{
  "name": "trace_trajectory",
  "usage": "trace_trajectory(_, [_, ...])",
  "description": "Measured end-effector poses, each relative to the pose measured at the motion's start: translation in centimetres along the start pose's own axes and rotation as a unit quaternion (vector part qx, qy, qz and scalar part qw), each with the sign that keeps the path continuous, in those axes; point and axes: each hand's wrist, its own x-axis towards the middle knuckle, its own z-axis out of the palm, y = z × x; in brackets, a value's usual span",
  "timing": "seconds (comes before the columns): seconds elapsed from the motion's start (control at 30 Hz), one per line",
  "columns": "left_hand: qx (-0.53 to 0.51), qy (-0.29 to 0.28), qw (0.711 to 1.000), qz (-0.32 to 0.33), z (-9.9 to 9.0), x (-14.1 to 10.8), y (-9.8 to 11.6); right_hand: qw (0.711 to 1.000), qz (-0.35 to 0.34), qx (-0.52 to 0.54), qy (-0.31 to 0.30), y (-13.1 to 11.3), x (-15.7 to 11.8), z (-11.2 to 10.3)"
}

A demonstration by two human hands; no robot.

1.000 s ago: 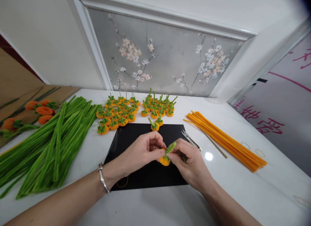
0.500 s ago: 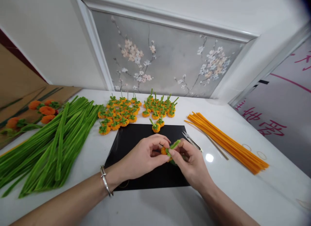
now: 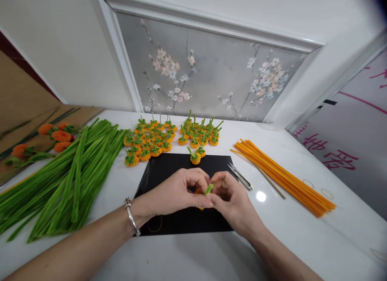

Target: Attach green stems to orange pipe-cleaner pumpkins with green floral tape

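Over the black mat [image 3: 169,224], my left hand [image 3: 184,190] is closed around a small orange pipe-cleaner pumpkin [image 3: 201,208] topped by a green stem [image 3: 209,189]. Most of the pumpkin is hidden behind the fingers. My right hand [image 3: 231,198] pinches at its right side, the thumbs nearly meeting below the stem; what exactly those fingertips grip is hidden. Two finished pumpkins [image 3: 195,158] sit at the mat's far edge. Thread snips [image 3: 241,177] lie just beyond my right hand.
Green pipe cleaners [image 3: 75,172] are heaped at left, beside orange flower-like pieces [image 3: 61,136] on cardboard. Rows of orange pumpkins [image 3: 148,142] stand at the back. A bundle of orange pipe cleaners [image 3: 281,176] and a thin stick [image 3: 273,185] lie at right.
The green stem has turned more upright and shifted slightly left. My right fingers have moved off it, down and closer to my left thumb. The pumpkin is now more covered.
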Motion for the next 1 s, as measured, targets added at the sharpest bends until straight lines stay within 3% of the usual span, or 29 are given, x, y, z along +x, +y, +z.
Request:
trace_trajectory(0.13, [-0.069, -0.039, 0.997, -0.022, -0.5, 0.1, -0.4, 0.995, 0.028, 0.024, -0.092, -0.5, 0.3, -0.9])
trace_trajectory(0.2, [-0.087, -0.04, 0.995, -0.033, -0.7, 0.1, -0.6, 0.994, 0.009, 0.012, -0.108, -0.6, 0.4, -1.8])
trace_trajectory(0.27, [-0.08, -0.026, 0.996, -0.035, -0.9, 0.2, -0.7, 0.997, -0.036, -0.029, -0.065, -0.7, 0.5, -2.8])
trace_trajectory(0.43, [0.032, 0.048, 0.998, -0.009, -1.4, 0.4, -0.7, 0.964, -0.132, -0.172, 0.153, -0.4, 0.9, -4.9])
trace_trajectory(0.5, [0.064, 0.07, 0.995, -0.005, -1.6, 0.4, -0.5, 0.954, -0.156, -0.185, 0.18, -0.4, 0.9, -5.1])
trace_trajectory(0.6, [0.081, 0.08, 0.994, -0.005, -1.7, 0.3, 0.3, 0.957, -0.178, -0.179, 0.14, -0.5, 0.7, -4.6])
trace_trajectory(0.8, [0.076, 0.045, 0.996, -0.006, -1.0, -0.1, 1.5, 0.954, -0.178, -0.24, -0.017, -1.2, 0.1, -1.8])
trace_trajectory(1.0, [0.073, 0.035, 0.997, -0.011, -0.9, -0.3, 1.0, 0.954, -0.169, -0.249, -0.008, -1.1, 0.0, -0.6])
